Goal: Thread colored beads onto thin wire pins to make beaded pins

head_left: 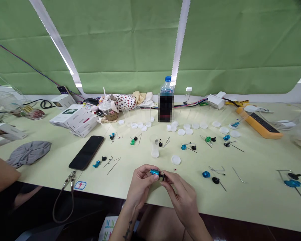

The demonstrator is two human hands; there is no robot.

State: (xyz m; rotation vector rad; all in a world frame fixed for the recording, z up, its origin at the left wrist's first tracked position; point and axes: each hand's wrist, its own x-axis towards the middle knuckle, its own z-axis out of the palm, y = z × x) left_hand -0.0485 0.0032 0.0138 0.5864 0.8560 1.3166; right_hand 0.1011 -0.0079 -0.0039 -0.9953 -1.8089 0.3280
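Note:
My left hand (141, 184) pinches a small blue anodised part (154, 172) between thumb and fingers. My right hand (180, 197) holds a small black part (163, 175) against its end, and my fingertips hide most of it. A thin metal pin (174, 170) lies just beyond my right fingers. Farther up the light green table top (251, 157), several groups of blue, green and black parts (217, 177) lie with wire pins. A clear plastic vial (155, 146) stands beyond my hands, and a white cap (176, 160) lies near it.
A black phone (86, 152) lies left of my hands. White boxes (74, 120), a capped bottle (166, 97) and rows of white caps (180, 129) stand farther back. An orange power strip (259, 122) sits at the right. A co-worker's arm (0, 174) enters at the left edge.

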